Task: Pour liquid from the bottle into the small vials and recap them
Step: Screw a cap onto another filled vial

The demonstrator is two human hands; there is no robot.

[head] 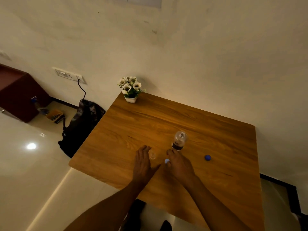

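Uncapped bottle (179, 140) upright; clear vial (152, 155) nearby; blue cap (207, 157) apart.

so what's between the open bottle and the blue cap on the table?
Head view: nothing. Bare wood runs between the bottle and the blue cap; the right hand sits nearer the camera, off that line.
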